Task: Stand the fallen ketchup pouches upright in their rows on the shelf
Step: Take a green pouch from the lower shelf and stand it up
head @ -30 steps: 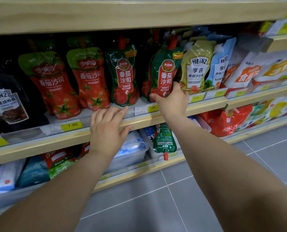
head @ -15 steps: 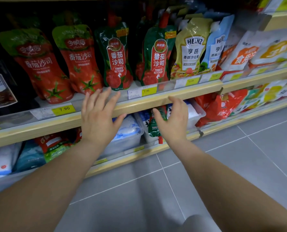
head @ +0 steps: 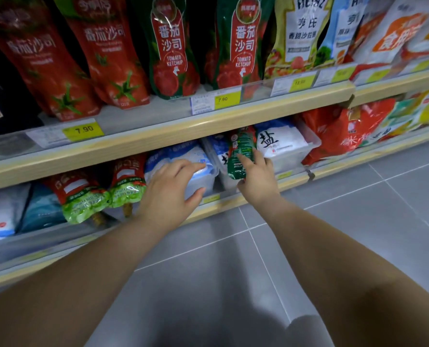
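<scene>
A green ketchup pouch lies upside down on the lower shelf, between two tubs of salt bags. My right hand is closed around its lower end. My left hand hovers open in front of the left salt tub, holding nothing. Two red and green ketchup pouches lie fallen, cap end outward, on the lower shelf to the left. On the upper shelf two red pouches and two green pouches stand upright in rows.
Heinz salad dressing pouches and other bags stand to the right on the upper shelf. The wooden shelf edge with price tags overhangs the lower shelf. Red bags fill the lower right. Grey floor tiles lie below.
My right hand left the upright green pouch on the upper shelf, dropped to the lower shelf and closed on the fallen green pouch. My left hand came down from the shelf edge. The view tilted downward.
</scene>
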A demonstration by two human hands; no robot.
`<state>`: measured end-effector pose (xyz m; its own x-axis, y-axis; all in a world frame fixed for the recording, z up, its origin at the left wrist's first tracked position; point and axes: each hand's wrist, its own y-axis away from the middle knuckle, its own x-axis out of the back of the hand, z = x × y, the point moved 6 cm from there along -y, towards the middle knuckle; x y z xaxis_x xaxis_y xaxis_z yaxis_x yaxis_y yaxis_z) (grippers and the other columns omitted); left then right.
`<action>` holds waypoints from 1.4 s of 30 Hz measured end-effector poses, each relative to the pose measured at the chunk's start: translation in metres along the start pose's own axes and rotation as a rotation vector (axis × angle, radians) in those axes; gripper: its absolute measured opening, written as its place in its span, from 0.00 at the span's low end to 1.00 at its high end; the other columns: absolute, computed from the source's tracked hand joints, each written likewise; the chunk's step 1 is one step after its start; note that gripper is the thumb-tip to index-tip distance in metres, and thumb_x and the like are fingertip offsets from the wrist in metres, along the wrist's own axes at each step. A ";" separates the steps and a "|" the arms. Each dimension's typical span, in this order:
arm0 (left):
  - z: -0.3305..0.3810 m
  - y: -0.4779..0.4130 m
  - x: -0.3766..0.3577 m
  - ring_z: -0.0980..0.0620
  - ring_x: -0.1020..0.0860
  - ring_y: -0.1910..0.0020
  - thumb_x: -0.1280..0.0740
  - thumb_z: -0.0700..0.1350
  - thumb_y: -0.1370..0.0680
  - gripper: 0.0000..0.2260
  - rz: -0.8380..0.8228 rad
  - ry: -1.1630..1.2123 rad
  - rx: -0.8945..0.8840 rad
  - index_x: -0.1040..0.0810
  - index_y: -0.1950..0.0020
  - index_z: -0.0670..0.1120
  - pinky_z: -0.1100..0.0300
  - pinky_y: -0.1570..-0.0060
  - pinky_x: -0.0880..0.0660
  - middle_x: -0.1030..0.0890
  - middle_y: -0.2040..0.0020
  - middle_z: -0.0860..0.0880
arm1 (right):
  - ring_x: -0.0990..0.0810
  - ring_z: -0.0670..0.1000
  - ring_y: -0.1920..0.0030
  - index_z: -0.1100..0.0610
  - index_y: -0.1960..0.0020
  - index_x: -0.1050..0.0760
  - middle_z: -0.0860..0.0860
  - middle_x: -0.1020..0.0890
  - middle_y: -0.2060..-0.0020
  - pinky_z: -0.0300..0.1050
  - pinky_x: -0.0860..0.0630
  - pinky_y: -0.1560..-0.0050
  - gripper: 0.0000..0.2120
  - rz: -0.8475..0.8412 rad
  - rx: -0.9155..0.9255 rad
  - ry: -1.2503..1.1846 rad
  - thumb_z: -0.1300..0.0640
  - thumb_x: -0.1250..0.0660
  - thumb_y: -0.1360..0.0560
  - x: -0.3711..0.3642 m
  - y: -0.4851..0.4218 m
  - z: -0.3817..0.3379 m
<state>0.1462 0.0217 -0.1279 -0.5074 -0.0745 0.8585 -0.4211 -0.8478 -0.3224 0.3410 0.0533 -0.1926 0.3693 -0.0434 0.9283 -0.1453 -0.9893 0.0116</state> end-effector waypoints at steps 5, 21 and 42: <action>-0.004 -0.001 -0.021 0.43 0.26 0.43 0.29 0.43 0.28 0.23 -0.030 0.089 0.093 0.27 0.34 0.49 0.52 0.43 0.30 0.24 0.40 0.46 | 0.35 0.62 0.39 0.54 0.32 0.29 0.58 0.31 0.30 0.50 0.35 0.37 0.26 0.150 0.028 -0.106 0.59 0.35 0.31 0.025 0.013 -0.001; 0.057 -0.068 -0.041 0.47 0.22 0.43 0.34 0.33 0.26 0.16 0.024 0.449 0.121 0.20 0.41 0.45 0.60 0.42 0.29 0.19 0.42 0.44 | 0.23 0.51 0.47 0.51 0.41 0.23 0.50 0.19 0.47 0.49 0.24 0.45 0.19 0.202 0.020 -0.557 0.57 0.33 0.32 0.107 0.048 0.000; 0.048 -0.054 0.103 0.64 0.22 0.55 0.31 0.54 0.27 0.09 0.200 0.552 0.199 0.24 0.48 0.62 0.64 0.53 0.24 0.19 0.55 0.63 | 0.20 0.48 0.51 0.47 0.43 0.32 0.46 0.19 0.51 0.54 0.22 0.49 0.26 0.246 -0.032 -0.809 0.51 0.24 0.37 0.116 0.059 -0.073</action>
<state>0.1533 0.0347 -0.0026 -0.8983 -0.0047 0.4393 -0.1565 -0.9309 -0.3300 0.3084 0.0001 -0.0575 0.8653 -0.3554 0.3536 -0.3292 -0.9347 -0.1339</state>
